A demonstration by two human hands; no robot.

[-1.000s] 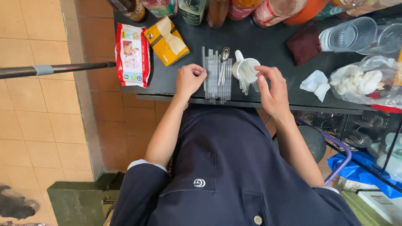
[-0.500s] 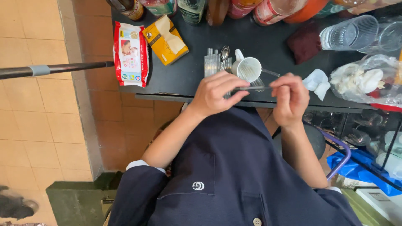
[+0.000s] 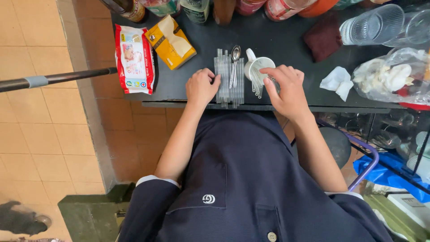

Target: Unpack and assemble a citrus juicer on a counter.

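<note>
At centre frame, the left hand (image 3: 202, 87) lay loosely curled, its grip grasping nothing, fingertips touching a row of clear wrapped straws (image 3: 229, 77) on the black bench (image 3: 277, 45). The right hand (image 3: 286, 87) pinched spoons inside a tipped white cup (image 3: 259, 66). Upper left lay a red-and-white packet (image 3: 133, 58) and a yellow pouch (image 3: 170, 41); upper right, clear tumblers (image 3: 371, 24).

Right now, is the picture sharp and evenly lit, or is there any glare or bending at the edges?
Head view: sharp and evenly daylit, shadows soft; both the left hand and right hand look crisp; slight glare on the clear plastic bag and glasses; wide-angle bending shows in the floor tiles at the left edge.
</note>
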